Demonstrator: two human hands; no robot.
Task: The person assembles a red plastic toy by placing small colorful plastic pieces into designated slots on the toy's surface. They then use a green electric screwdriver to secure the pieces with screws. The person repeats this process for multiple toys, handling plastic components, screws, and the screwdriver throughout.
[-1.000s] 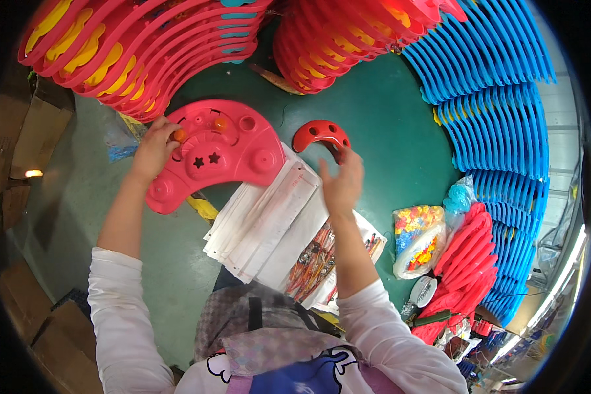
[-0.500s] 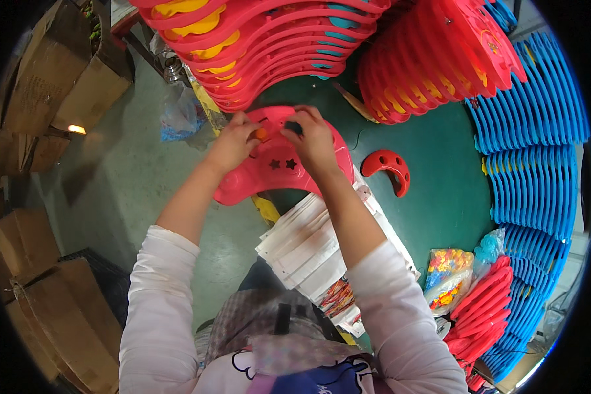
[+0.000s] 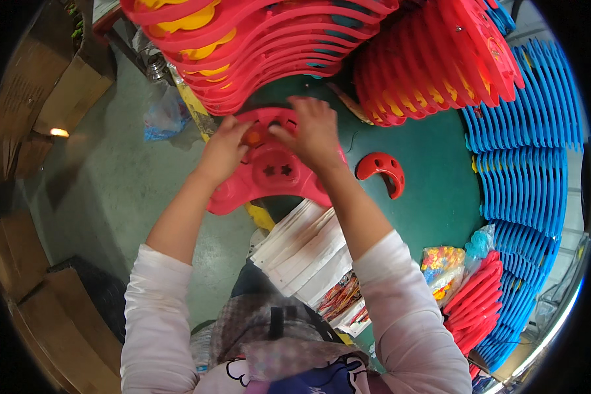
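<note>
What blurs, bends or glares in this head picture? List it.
In the head view, the right hand looks blurred and the left hand rather soft; in the head view, the blue plastic parts bow along the right side, with black corners; in the head view, a small bright spot glares at left.

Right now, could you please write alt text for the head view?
A person's left hand and right hand are over a pink panel with star-shaped holes; a red crescent lies to its right on a green table.

Both hands (image 3: pixel 223 150) (image 3: pixel 316 134) hover around a pink panel (image 3: pixel 277 157).
</note>
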